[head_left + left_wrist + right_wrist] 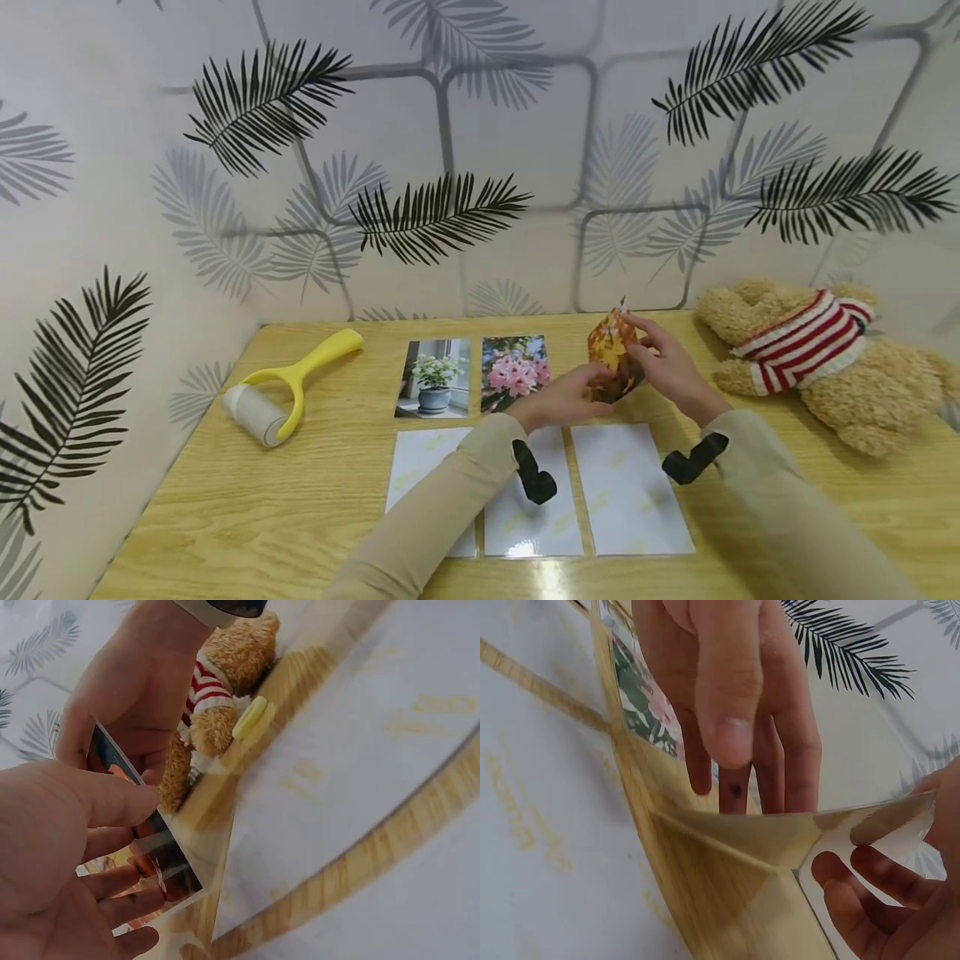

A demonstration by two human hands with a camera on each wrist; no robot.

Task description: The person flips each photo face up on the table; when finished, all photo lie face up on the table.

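Over the back of the table, both hands hold a bent glossy photo print [609, 337] of orange autumn leaves. My left hand [566, 397] grips its lower left part; in the left wrist view the thumb lies across the dark edge of the print [180, 874]. My right hand [670, 367] pinches the upper right side, its fingers [870, 889] right at the print's pale back [757, 840] in the right wrist view. To the left lie two more prints, a pink flower photo [516, 375] and a potted plant photo [433, 379].
Three white sheets [633, 492] with faint yellow lettering lie in a row in front, partly under the left forearm. A yellow-handled lint roller [300, 375] lies at the left. A teddy bear [885, 392] in a striped top lies at the right, by the patterned wall [517, 250].
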